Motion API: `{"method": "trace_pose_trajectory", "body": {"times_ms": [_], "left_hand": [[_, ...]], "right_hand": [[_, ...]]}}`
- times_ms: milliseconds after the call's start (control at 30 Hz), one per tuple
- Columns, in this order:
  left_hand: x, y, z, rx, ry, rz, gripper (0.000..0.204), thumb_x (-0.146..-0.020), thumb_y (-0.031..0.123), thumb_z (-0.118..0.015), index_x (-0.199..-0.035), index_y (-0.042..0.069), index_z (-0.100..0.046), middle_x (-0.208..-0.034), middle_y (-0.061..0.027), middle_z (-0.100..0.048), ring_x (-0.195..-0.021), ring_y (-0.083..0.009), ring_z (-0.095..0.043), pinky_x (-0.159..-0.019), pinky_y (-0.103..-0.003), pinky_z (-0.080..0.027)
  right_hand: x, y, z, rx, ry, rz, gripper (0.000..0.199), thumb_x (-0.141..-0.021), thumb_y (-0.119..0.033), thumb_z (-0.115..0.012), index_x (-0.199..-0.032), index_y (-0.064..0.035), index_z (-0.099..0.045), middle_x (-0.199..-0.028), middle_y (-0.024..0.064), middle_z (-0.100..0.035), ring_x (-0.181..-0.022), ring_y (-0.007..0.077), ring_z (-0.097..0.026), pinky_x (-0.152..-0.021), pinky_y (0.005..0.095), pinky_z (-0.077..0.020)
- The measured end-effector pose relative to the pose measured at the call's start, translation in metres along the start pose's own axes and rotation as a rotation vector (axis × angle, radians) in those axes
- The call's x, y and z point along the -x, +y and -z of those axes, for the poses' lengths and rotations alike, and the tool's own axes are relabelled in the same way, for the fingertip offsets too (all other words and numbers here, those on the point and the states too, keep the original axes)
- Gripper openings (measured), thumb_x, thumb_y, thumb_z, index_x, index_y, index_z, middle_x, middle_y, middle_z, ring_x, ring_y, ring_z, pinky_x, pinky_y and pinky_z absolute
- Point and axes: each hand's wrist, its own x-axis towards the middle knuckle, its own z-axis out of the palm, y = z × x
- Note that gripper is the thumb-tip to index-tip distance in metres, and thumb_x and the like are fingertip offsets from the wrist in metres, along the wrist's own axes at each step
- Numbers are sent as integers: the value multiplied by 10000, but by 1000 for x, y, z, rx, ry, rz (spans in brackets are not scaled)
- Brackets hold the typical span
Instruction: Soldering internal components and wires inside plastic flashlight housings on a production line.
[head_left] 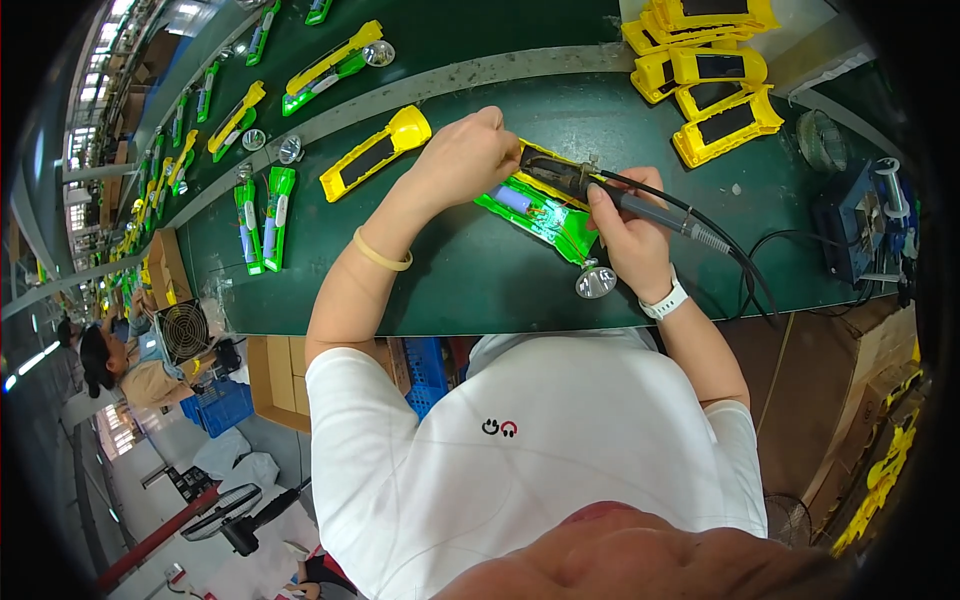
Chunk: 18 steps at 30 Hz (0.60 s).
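My right hand (632, 236) grips a black soldering iron (655, 212) whose tip points left into an opened green flashlight half (535, 212) on the dark green bench. My left hand (468, 152) rests on the yellow shell half (548, 165) just behind it, fingers curled over the parts. A round silver reflector (596, 282) lies at the near end of the green half. The iron's black cable (745, 265) runs right across the bench.
A yellow flashlight shell (375, 152) lies left of my left hand. Green halves (265, 218) sit further left, several more on the conveyor (330, 68). Stacked yellow shells (710, 80) are at back right, a blue soldering station (865, 225) at right. Another person (125, 365) sits at far left.
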Motion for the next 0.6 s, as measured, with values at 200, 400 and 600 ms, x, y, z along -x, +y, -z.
{"method": "trace_pose_trajectory", "body": {"times_ms": [200, 400, 600], "left_hand": [[2, 1, -3, -51, 30, -32, 93, -726, 112, -648, -779, 36, -655, -773, -105, -503, -728, -265, -555, -644, -358, -468], [2, 5, -3, -103, 43, -54, 85, -722, 92, -664, -778, 32, -641, -765, -99, -488, -712, -262, -546, -623, -356, -457], [-3, 9, 0, -107, 30, -86, 85, -728, 98, -621, -724, 14, -629, -765, -118, -511, -759, -270, -552, -645, -368, -474]], "right_hand": [[-1, 3, 2, 55, -21, 29, 224, -845, -83, -615, -941, -22, -422, -737, 39, -545, -581, 67, -530, -498, 194, -419], [-2, 7, 3, 49, -35, 36, 222, -841, -76, -618, -931, -22, -422, -749, 40, -545, -577, 69, -532, -497, 199, -424], [2, -3, 10, -23, 7, 17, 235, -830, -55, -624, -940, -21, -419, -733, 28, -539, -590, 50, -504, -494, 188, -401]]}}
